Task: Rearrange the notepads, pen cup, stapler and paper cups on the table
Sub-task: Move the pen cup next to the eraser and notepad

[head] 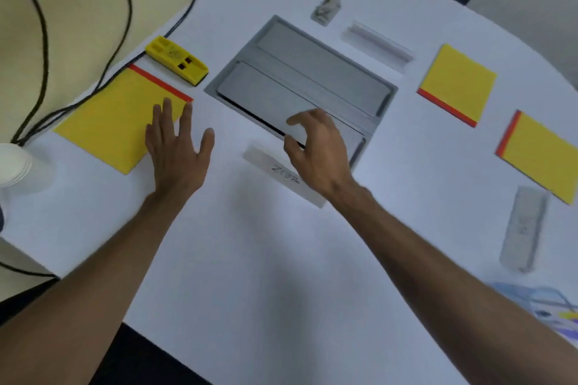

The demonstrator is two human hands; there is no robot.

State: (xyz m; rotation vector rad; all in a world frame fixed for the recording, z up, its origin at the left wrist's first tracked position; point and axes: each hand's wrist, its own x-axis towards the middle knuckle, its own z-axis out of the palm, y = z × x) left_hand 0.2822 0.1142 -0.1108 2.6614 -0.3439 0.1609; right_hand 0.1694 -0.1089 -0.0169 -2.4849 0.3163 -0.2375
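Three yellow notepads with red bindings lie on the white table: one at the left (115, 117), one at the upper right (456, 83), one at the far right (544, 156). My left hand (178, 147) is flat, fingers spread, its fingertips resting on the left notepad's right corner. My right hand (319, 147) hovers with curled fingers over the grey panel's near edge, holding nothing. A yellow stapler-like block (176, 59) sits behind the left notepad. A stack of white paper cups (12, 164) stands at the left edge. No pen cup is in view.
A grey recessed cable panel (300, 78) fills the table's middle. Clear name-plate holders lie in front of it (281, 175), behind it (378, 44) and at the right (524, 228). A small clip box (325, 8) sits at the back. Black cables (43, 72) hang at the left.
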